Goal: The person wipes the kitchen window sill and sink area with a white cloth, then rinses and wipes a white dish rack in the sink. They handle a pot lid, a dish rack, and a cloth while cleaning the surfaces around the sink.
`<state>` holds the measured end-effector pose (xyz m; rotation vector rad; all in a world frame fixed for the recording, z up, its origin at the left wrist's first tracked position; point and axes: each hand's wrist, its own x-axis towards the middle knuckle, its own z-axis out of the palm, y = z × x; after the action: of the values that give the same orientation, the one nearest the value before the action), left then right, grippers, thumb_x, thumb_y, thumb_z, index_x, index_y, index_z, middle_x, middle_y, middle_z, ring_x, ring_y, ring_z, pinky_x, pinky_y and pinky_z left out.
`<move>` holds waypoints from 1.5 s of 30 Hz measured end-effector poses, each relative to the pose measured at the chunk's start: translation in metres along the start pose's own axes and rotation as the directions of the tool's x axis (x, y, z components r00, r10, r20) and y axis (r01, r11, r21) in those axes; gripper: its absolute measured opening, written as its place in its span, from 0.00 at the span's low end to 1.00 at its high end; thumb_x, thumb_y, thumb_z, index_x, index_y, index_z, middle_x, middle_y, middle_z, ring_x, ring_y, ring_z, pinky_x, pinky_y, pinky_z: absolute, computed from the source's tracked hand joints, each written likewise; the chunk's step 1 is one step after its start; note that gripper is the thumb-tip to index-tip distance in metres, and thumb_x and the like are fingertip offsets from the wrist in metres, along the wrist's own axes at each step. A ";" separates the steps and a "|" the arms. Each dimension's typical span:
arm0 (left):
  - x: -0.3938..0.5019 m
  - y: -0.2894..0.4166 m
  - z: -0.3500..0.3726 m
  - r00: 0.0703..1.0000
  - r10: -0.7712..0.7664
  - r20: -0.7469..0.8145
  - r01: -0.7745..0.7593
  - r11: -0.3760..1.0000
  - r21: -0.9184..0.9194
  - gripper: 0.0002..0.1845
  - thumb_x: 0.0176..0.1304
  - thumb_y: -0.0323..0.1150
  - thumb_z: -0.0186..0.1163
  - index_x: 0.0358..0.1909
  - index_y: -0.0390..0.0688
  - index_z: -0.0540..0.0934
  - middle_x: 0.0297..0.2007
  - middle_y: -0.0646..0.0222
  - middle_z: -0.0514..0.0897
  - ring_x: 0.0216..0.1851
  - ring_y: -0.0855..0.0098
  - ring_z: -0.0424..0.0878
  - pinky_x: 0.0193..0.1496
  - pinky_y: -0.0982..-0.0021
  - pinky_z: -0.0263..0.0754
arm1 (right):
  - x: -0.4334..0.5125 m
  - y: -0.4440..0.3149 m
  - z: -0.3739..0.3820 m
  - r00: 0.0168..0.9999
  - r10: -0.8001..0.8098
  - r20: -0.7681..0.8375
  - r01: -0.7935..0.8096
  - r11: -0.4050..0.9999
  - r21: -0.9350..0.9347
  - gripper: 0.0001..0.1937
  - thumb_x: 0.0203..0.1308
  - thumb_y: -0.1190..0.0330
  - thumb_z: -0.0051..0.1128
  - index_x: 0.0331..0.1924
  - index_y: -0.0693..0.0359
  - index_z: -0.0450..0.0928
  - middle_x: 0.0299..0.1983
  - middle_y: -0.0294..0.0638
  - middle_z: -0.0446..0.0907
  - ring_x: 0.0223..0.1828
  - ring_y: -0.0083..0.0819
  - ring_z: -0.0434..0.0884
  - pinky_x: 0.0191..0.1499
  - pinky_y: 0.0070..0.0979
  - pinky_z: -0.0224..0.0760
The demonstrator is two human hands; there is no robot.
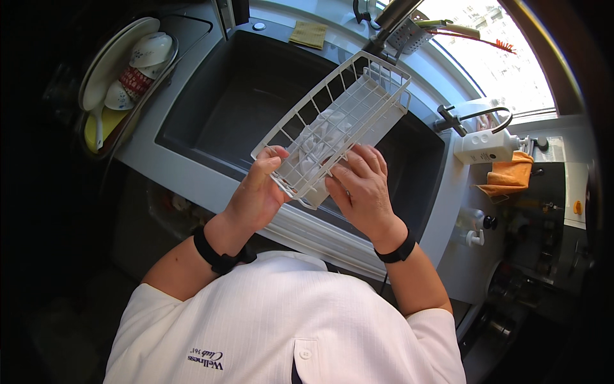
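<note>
A white wire basket (314, 98) is tilted over the dark sink (230, 103), a pale flat tray (391, 120) along its underside. My left hand (256, 192) grips the basket's near left end, thumb on top by the rim. Curled around the near right edge, my right hand (362, 185) has its fingertips partly hidden by the wires and tray. A crumpled white cloth or film (319, 139) shows through the grid. Whether it lies inside the basket or beneath the wires, I cannot tell.
Bowls (151, 50) and a large plate (112, 62) fill a rack at left. The main faucet (395, 14) overhangs the sink's back edge; a thin tap (451, 120) stands right. A folded cloth (308, 34), white bottle (487, 146) and orange cloth (508, 175) sit around the sink.
</note>
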<state>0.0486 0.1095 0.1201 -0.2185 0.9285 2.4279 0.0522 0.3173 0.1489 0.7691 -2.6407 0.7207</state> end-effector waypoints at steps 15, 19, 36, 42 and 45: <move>-0.002 0.000 -0.002 0.996 -0.010 -0.086 0.008 0.999 -0.031 0.17 0.60 0.43 0.53 0.48 0.51 0.64 0.49 0.67 0.69 0.55 0.69 0.70 0.58 0.56 0.68 | -0.010 0.003 0.010 0.986 -0.121 0.114 0.098 0.977 0.188 0.12 0.49 0.77 0.64 0.40 0.55 0.82 0.43 0.36 0.80 0.51 0.38 0.77 0.68 0.43 0.55; -0.003 0.001 0.001 0.998 0.038 -0.044 -0.041 0.998 -0.055 0.16 0.61 0.44 0.51 0.47 0.50 0.64 0.49 0.67 0.70 0.55 0.70 0.70 0.59 0.56 0.67 | -0.007 -0.010 0.014 0.997 0.070 0.018 -0.070 0.998 -0.005 0.09 0.53 0.68 0.62 0.40 0.54 0.82 0.53 0.41 0.78 0.61 0.39 0.72 0.70 0.51 0.41; -0.004 0.002 -0.010 0.991 0.125 0.039 -0.128 0.990 0.065 0.17 0.59 0.43 0.52 0.47 0.49 0.65 0.47 0.66 0.69 0.52 0.72 0.71 0.55 0.64 0.70 | -0.004 -0.026 0.025 0.969 -0.052 0.240 0.051 0.999 0.014 0.13 0.52 0.74 0.59 0.43 0.50 0.82 0.55 0.29 0.77 0.65 0.33 0.67 0.72 0.55 0.28; -0.002 0.004 -0.020 1.000 0.026 0.010 -0.026 0.999 0.043 0.16 0.60 0.42 0.53 0.47 0.50 0.65 0.46 0.68 0.69 0.52 0.73 0.69 0.56 0.62 0.68 | -0.001 -0.017 0.039 0.932 -0.107 0.347 0.106 0.994 0.022 0.16 0.50 0.75 0.58 0.44 0.48 0.81 0.58 0.30 0.75 0.68 0.36 0.63 0.71 0.57 0.32; -0.001 -0.004 -0.018 0.999 0.001 -0.053 0.000 1.000 0.013 0.17 0.59 0.43 0.53 0.47 0.50 0.65 0.46 0.68 0.68 0.52 0.73 0.69 0.55 0.62 0.69 | -0.011 -0.004 0.037 0.931 -0.103 0.349 0.136 0.988 -0.072 0.14 0.50 0.74 0.59 0.42 0.50 0.82 0.56 0.31 0.77 0.67 0.38 0.65 0.71 0.52 0.39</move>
<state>0.0509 0.0996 0.1045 -0.2793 0.9669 2.4269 0.0581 0.2984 0.1150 1.1075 -2.8759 0.4569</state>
